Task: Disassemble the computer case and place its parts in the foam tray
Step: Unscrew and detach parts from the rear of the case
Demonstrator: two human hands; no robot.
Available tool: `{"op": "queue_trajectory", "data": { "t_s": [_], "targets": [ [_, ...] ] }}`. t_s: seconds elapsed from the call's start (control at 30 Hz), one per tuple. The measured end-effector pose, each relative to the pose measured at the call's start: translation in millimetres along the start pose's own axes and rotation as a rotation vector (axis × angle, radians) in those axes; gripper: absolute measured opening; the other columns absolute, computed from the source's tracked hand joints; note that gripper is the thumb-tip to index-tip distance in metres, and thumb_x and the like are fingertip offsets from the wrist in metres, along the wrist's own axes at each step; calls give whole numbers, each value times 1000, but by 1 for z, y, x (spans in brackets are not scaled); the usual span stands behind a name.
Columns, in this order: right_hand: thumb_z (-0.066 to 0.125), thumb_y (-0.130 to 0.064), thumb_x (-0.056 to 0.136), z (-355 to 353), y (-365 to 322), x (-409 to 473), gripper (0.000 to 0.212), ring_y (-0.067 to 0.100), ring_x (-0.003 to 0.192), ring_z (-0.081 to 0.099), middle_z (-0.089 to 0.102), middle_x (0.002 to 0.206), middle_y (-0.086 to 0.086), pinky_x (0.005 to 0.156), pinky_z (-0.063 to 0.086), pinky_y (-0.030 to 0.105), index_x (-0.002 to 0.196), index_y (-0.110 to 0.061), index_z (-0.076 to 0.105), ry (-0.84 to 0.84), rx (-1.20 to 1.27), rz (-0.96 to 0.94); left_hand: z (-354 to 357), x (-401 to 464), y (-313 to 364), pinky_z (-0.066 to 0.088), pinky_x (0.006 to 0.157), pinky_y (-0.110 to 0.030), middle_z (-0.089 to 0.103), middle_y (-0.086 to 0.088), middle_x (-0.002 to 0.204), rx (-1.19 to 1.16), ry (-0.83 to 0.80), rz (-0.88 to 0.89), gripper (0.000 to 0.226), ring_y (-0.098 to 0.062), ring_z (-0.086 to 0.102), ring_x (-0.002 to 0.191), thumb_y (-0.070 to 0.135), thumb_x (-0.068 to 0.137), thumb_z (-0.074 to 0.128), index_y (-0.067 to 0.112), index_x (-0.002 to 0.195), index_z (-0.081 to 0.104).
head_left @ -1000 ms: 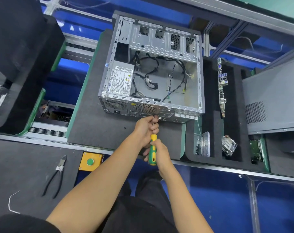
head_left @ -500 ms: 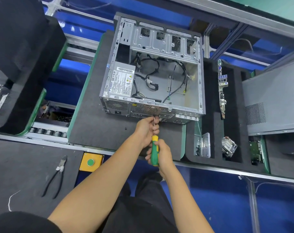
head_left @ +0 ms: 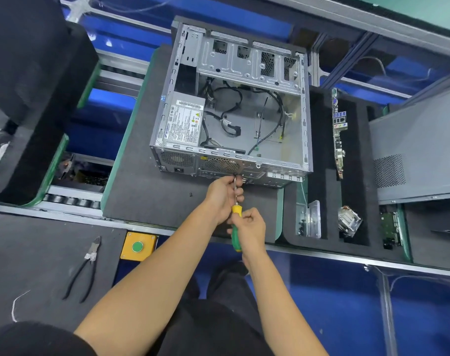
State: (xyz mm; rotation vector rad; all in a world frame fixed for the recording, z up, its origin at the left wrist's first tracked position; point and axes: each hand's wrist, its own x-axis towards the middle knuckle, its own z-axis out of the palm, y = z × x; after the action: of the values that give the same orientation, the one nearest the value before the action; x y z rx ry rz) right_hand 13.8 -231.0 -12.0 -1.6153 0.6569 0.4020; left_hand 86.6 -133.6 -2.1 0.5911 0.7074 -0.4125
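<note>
right hand (head_left: 251, 227) grips the screwdriver (head_left: 236, 227) handle, left hand (head_left: 222, 195) pinches its shaft, tip against the computer case (head_left: 231, 106) rear panel.

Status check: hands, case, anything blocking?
Right hand on screwdriver handle, left hand steadying its shaft. Tip at rear panel of case; power supply still inside. Nothing in the way.
</note>
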Motion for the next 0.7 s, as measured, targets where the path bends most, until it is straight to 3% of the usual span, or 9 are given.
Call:
{"op": "queue_trajectory", "data": {
  "t_s": [0.07,0.17,0.3,0.4,0.53,0.6,0.7],
  "targets": [
    [57,-4,94,0,-3,1,14,18,56,57,63,70,13,49,48,28,80,-6,52,-67,36,53,0,-1,0,28,49,-22,44,3,69,-2,-2,-5,29,-9,34,47,13,107,29,13,86,51],
    [44,-13,96,-2,-10,2,26,20,46,54,61,62,13,47,42,26,78,-2,60,-175,93,186,0,-1,0,27,51,-22,44,3,69,0,-1,-6,30,-9,35,48,14,106,29,13,85,50],
    [57,-9,91,0,-8,2,18,17,52,62,66,65,7,47,46,25,74,-11,52,-77,40,103,0,0,0,30,51,-23,48,3,66,6,-5,-5,32,-9,39,48,15,107,29,13,85,51],
    [68,-10,85,0,-7,1,27,19,52,64,63,62,8,46,49,28,74,-15,44,-16,-40,9,-1,0,0,33,48,-22,51,4,61,2,-5,-9,33,-9,42,46,15,108,28,12,84,52],
    [55,-20,90,0,-14,2,16,23,46,57,58,63,13,44,47,27,81,-7,54,-136,69,166,0,0,1,26,42,-19,48,4,60,-29,-10,-26,31,-8,34,43,13,107,28,13,84,50],
    [43,-28,97,-4,-15,0,33,27,53,64,65,67,14,48,53,31,89,-2,62,-266,55,291,0,0,2,22,40,-18,45,4,62,-59,-9,-43,30,-7,30,43,12,108,29,13,85,49],
    [31,-36,102,-14,-8,-2,48,29,65,71,72,81,17,53,55,32,98,-3,66,-382,74,326,0,-1,2,23,40,-18,45,3,68,-79,-3,-58,29,-7,31,45,12,108,30,12,87,51]
  ]
}}
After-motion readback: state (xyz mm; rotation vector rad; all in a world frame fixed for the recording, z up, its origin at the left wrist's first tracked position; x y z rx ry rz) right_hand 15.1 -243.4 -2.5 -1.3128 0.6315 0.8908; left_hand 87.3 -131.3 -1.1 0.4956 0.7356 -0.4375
